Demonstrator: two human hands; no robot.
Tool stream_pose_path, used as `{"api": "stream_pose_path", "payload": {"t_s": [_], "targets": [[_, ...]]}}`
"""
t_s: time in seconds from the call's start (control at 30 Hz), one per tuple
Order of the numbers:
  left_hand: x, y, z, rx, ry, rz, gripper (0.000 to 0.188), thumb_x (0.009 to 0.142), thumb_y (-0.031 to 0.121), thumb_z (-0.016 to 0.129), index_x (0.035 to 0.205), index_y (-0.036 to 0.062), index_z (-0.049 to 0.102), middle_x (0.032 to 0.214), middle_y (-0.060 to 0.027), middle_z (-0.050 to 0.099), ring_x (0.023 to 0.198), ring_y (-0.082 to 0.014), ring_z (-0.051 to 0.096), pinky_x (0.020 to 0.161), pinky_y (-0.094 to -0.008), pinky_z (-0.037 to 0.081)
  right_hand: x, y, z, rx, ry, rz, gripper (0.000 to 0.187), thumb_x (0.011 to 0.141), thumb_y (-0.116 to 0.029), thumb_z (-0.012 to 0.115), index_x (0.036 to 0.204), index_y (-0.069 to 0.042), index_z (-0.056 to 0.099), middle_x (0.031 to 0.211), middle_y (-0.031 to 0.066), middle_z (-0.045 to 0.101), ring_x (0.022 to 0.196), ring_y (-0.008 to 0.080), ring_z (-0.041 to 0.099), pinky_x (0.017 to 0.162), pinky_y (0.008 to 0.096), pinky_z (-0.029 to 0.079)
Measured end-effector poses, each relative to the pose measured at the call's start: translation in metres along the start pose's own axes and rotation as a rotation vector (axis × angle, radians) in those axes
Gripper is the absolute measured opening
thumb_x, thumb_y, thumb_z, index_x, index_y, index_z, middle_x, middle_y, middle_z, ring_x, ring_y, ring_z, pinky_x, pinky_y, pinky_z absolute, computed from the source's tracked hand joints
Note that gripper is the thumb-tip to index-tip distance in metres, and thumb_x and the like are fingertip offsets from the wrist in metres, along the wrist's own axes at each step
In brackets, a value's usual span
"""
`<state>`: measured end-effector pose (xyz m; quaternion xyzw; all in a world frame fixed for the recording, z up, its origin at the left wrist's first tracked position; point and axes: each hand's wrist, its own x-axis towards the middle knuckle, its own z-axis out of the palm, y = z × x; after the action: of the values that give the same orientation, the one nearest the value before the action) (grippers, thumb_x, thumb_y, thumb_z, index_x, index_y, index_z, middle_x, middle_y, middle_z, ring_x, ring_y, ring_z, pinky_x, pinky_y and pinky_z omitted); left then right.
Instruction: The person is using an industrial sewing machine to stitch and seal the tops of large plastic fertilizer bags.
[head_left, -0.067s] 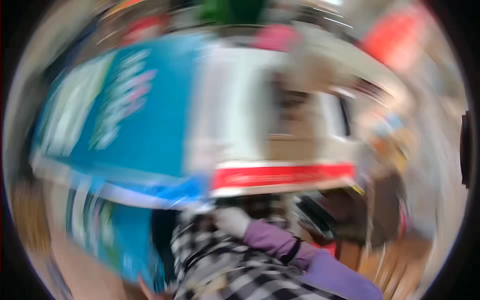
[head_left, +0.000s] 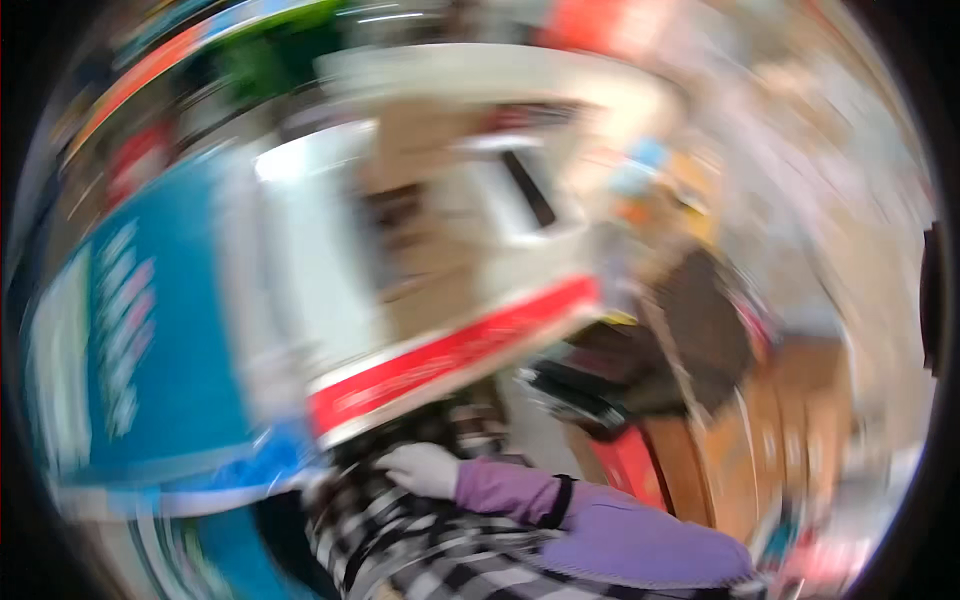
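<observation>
A large carton (head_left: 330, 300), blurred by motion, fills the left and middle of the view, its long axis running from the lower left toward the upper right, so that it lies tilted across the picture rather than level. Its left part is blue with pale print, its middle white and brown, and a red band (head_left: 450, 365) runs along its lower edge, rising to the right. It sits high and close to the camera, above the forearms. Under it, at the bottom centre, lies black-and-white checked cloth (head_left: 420, 540), though whether this is a sleeve or a garment cannot be told. The right hand (head_left: 425, 468), in a pale glove, comes in from the lower right on a purple sleeve (head_left: 600, 525) with a dark band at the wrist; it rests curled just under the lower edge of the carton, against the checked cloth, and the blur hides whether its fingers grip anything. The left hand cannot be made out. To the right stand brown cardboard boxes (head_left: 780, 420) and a dark open container (head_left: 620, 375), with something red (head_left: 630, 465) beneath it, all smeared. Behind, the room shows only as streaks of green, orange and red along the upper rim, perhaps shelves or signs; no floor or table can be told clearly.
</observation>
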<state>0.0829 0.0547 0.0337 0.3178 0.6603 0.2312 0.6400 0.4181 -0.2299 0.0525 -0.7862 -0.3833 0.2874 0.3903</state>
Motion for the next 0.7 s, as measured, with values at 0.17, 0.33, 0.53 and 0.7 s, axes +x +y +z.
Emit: {"api": "stream_pose_path", "payload": {"t_s": [0.17,0.33,0.53,0.7], "targets": [[-0.069,0.072,0.315,0.475,-0.688,0.447,0.061,0.094,0.046,0.058,0.141,0.0104,0.048,0.13,-0.0124,0.061,0.117,-0.0266,0.058,0.099,-0.0384,0.047,-0.166,0.04,-0.112,0.124,0.876,0.395,0.029,0.089,-0.013,0.057,0.115,-0.007,0.068,0.108,0.0155,0.068,0.098,0.0346,0.065,0.088,0.0419,0.052],[-0.127,0.066,0.415,0.618,-1.041,0.464,0.06,0.094,0.046,0.058,0.142,0.01,0.047,0.131,-0.0128,0.061,0.117,-0.0275,0.058,0.098,-0.0404,0.047,-0.345,0.018,-0.184,-0.196,1.719,0.793,0.019,0.089,-0.004,0.057,0.101,0.0,0.071,0.099,0.0126,0.073,0.09,0.0221,0.069,0.084,0.033,0.055],[-0.12,0.056,0.4,0.719,-1.03,0.267,0.06,0.094,0.045,0.057,0.142,0.0095,0.046,0.131,-0.0132,0.06,0.116,-0.0286,0.059,0.098,-0.0428,0.048,-0.387,0.041,-0.24,0.517,1.653,0.497,0.016,0.09,-0.002,0.058,0.098,0.003,0.071,0.091,0.0091,0.071,0.081,0.0156,0.067,0.074,0.0277,0.053],[-0.103,0.063,0.377,0.675,-0.929,0.142,0.06,0.095,0.045,0.057,0.142,0.0091,0.046,0.132,-0.0136,0.06,0.116,-0.0295,0.059,0.097,-0.0448,0.048,-0.307,0.059,-0.303,-0.26,1.609,0.471,0.016,0.088,-0.005,0.063,0.102,-0.002,0.071,0.093,0.0127,0.072,0.085,0.0228,0.069,0.077,0.033,0.054]]}}
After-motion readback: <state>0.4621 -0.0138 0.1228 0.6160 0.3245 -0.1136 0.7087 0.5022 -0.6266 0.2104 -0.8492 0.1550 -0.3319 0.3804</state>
